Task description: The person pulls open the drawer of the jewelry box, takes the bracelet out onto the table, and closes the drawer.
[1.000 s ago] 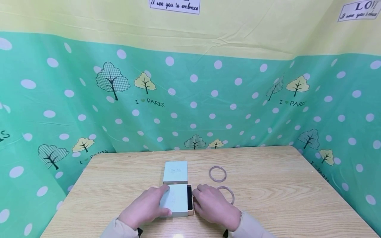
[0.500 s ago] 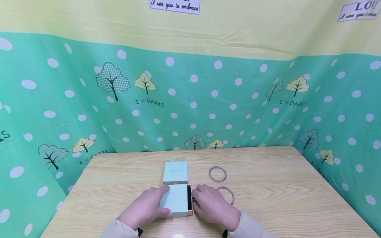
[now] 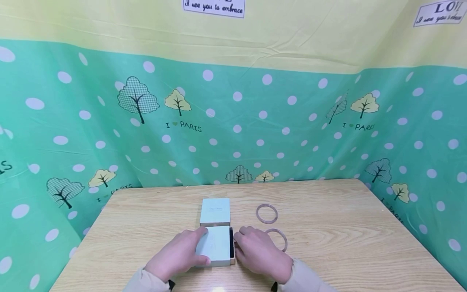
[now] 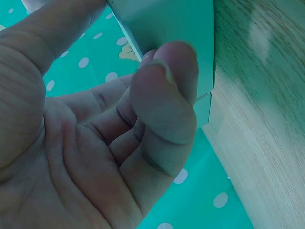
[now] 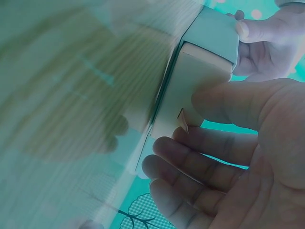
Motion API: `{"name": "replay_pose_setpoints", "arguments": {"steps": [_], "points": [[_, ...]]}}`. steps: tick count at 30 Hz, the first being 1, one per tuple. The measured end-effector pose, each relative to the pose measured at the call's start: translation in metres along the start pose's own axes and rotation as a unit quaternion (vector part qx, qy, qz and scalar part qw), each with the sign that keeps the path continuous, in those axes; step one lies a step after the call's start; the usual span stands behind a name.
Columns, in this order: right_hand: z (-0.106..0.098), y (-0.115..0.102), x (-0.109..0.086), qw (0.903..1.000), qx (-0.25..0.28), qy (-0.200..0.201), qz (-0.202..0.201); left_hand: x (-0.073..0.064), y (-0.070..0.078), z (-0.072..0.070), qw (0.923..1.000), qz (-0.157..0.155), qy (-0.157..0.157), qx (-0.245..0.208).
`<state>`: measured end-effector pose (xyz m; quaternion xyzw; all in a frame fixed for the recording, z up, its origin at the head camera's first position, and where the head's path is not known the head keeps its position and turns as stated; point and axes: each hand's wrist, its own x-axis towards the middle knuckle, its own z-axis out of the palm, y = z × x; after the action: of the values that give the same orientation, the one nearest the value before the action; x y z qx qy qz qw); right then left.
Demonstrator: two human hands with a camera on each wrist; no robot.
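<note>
A pale blue drawer-style jewelry box [image 3: 218,245] lies near the front of the table. My left hand [image 3: 182,250] holds its sleeve, thumb at the near side and fingers at the far side. On the right, the drawer [image 5: 202,69] sticks out slightly, a narrow dark strip of its inside showing. My right hand [image 3: 260,252] is at the drawer's front face; in the right wrist view the thumb presses there and the index fingertip touches a small pull tab [image 5: 184,123]. The other fingers are loosely bent and hold nothing.
A second pale blue box [image 3: 215,211], closed, sits directly behind the first. Two lilac bangles lie to the right: a far bangle [image 3: 257,213], and a near bangle [image 3: 286,242] partly hidden by my right hand. A green polka-dot cloth [image 3: 233,134] hangs around the wooden table [image 3: 346,235].
The drawer has slid a little leftward into its sleeve, and the dark strip has narrowed. My right hand has moved left with it. My left hand has stayed in place.
</note>
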<state>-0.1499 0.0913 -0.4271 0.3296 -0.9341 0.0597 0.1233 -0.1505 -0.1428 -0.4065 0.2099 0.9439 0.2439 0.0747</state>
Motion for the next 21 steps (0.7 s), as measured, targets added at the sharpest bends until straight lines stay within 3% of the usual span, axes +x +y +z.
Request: {"name": "replay_pose_setpoints", "arguments": {"steps": [21], "points": [[0.0014, -0.0017, 0.0022, 1.0000, -0.003, -0.001, -0.001, 0.0003, -0.0004, 0.0002, 1.0000, -0.001, 0.000, 0.004]]}}
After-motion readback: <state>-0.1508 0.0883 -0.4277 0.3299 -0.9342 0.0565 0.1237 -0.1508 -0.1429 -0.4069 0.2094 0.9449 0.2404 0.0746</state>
